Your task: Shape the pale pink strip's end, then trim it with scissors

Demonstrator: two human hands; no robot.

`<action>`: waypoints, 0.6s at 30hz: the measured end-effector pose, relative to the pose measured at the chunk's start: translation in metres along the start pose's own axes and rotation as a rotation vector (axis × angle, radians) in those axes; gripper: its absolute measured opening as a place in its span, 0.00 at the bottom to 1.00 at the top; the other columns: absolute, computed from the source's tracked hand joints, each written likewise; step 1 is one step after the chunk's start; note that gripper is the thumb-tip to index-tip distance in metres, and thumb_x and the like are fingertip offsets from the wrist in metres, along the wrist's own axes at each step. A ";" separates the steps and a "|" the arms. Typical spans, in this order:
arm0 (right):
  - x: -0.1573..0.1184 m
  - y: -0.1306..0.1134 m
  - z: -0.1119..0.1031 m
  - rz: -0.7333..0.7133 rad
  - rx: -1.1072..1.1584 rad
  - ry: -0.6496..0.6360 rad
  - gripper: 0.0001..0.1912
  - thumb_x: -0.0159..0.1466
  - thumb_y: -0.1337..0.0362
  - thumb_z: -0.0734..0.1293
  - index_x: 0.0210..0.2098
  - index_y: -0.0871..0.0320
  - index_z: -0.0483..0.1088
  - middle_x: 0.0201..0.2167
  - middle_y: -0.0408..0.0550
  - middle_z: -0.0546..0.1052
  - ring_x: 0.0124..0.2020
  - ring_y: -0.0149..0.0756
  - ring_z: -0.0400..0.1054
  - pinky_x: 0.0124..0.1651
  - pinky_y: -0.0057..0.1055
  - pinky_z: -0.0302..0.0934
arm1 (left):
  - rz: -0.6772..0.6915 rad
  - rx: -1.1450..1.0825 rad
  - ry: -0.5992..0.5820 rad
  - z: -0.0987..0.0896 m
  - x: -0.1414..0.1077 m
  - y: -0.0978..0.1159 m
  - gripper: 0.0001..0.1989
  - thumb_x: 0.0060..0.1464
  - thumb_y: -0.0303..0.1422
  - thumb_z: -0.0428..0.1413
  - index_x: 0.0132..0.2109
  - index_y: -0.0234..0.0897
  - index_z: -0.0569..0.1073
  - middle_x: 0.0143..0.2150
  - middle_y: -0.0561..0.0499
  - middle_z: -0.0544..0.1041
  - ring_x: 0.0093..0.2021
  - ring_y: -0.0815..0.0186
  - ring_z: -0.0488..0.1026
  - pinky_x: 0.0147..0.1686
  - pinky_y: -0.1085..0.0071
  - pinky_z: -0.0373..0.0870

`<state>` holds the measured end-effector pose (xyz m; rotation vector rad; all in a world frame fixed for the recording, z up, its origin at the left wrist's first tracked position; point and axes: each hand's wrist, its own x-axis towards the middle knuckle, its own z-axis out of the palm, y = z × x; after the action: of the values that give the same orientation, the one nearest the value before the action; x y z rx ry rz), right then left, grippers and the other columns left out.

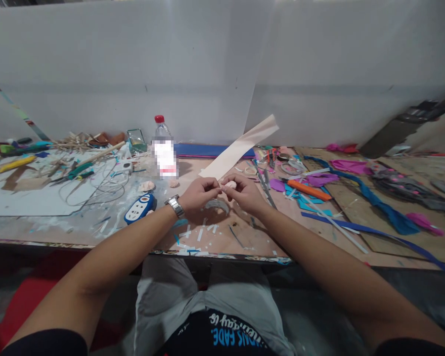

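Observation:
My left hand (200, 194) is closed, its thumb and fingers pinched at the lower end of a long cream paper strip (243, 143). The strip slants up and away to the right. Close against it, my right hand (244, 194) is closed too, pinching a small crumpled pale pink paper piece (230, 184). Whether that piece joins the strip is hidden by my fingers. Under my hands lies a roll of clear tape (218, 205), partly covered. Two more crumpled pale pink pieces, one nearer (174, 183) and one farther left (147, 186), rest beside my left wrist.
A blue and white power strip (139, 208) and a red-capped bottle (165, 148) stand left of my hands. An orange utility knife (309, 190) lies right among coloured scraps. Pliers (77, 170), wires and sticks crowd the white board (33, 205). Paper snippets litter the table's front.

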<state>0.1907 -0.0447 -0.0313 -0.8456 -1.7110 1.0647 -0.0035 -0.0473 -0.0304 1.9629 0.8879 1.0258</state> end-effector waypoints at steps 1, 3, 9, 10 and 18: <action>0.000 0.001 0.000 0.009 0.015 0.009 0.16 0.59 0.53 0.73 0.38 0.57 0.71 0.29 0.41 0.72 0.24 0.28 0.65 0.26 0.27 0.62 | 0.000 0.011 -0.002 0.000 0.000 0.000 0.12 0.59 0.38 0.55 0.31 0.33 0.70 0.27 0.54 0.70 0.29 0.70 0.65 0.32 0.74 0.61; 0.002 0.003 -0.003 0.028 0.029 0.034 0.15 0.59 0.54 0.73 0.38 0.57 0.71 0.28 0.40 0.72 0.23 0.27 0.65 0.27 0.27 0.61 | 0.000 0.052 -0.021 0.001 0.000 -0.001 0.10 0.58 0.35 0.54 0.32 0.33 0.71 0.27 0.54 0.71 0.29 0.70 0.65 0.32 0.73 0.60; 0.011 0.007 -0.014 0.098 0.037 0.155 0.19 0.56 0.57 0.73 0.43 0.55 0.65 0.25 0.34 0.69 0.20 0.26 0.65 0.25 0.26 0.58 | 0.061 0.284 -0.184 0.001 -0.001 -0.002 0.07 0.55 0.31 0.53 0.32 0.34 0.74 0.27 0.53 0.74 0.28 0.69 0.67 0.31 0.72 0.59; 0.013 0.006 -0.015 0.099 0.064 0.180 0.20 0.56 0.57 0.73 0.42 0.54 0.62 0.25 0.33 0.69 0.19 0.26 0.64 0.25 0.25 0.57 | 0.089 0.338 -0.212 0.000 -0.001 -0.003 0.07 0.55 0.31 0.53 0.33 0.34 0.75 0.28 0.53 0.75 0.28 0.69 0.67 0.31 0.72 0.59; 0.024 -0.010 0.002 0.138 -0.012 0.004 0.21 0.59 0.50 0.72 0.39 0.55 0.61 0.28 0.35 0.72 0.20 0.25 0.65 0.24 0.25 0.57 | 0.130 0.540 -0.371 0.000 -0.002 0.001 0.08 0.55 0.33 0.55 0.35 0.36 0.77 0.29 0.49 0.78 0.27 0.66 0.68 0.28 0.69 0.57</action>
<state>0.1796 -0.0283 -0.0140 -0.9849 -1.6761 1.1445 -0.0039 -0.0489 -0.0306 2.5811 0.8935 0.4799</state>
